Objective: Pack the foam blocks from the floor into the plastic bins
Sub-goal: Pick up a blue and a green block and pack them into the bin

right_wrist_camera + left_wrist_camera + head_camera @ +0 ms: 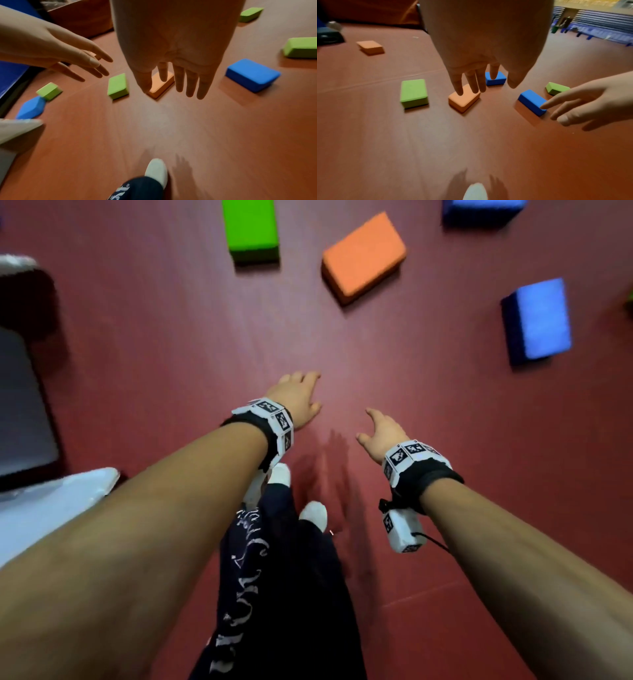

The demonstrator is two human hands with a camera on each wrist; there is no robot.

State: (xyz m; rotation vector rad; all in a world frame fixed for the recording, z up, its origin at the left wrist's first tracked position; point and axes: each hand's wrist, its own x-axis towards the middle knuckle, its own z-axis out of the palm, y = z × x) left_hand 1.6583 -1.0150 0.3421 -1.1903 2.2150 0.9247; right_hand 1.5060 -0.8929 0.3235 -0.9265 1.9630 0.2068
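Note:
Foam blocks lie scattered on the red floor ahead of me: a green block (251,231), an orange block (364,256) and a blue block (539,320), with another blue block (479,210) at the top edge. My left hand (308,392) and right hand (368,424) reach forward above the bare floor, fingers spread, holding nothing. The left wrist view shows the left hand (489,81) hanging over the orange block (464,99), well short of it. In the right wrist view the right hand (166,86) also hangs in front of the orange block (161,86).
A plastic bin (20,405) with a dark inside stands at the left edge, and a white plastic corner (58,498) sits below it. More green blocks (300,47) and a blue block (31,108) lie around. My feet (313,513) stand under my arms.

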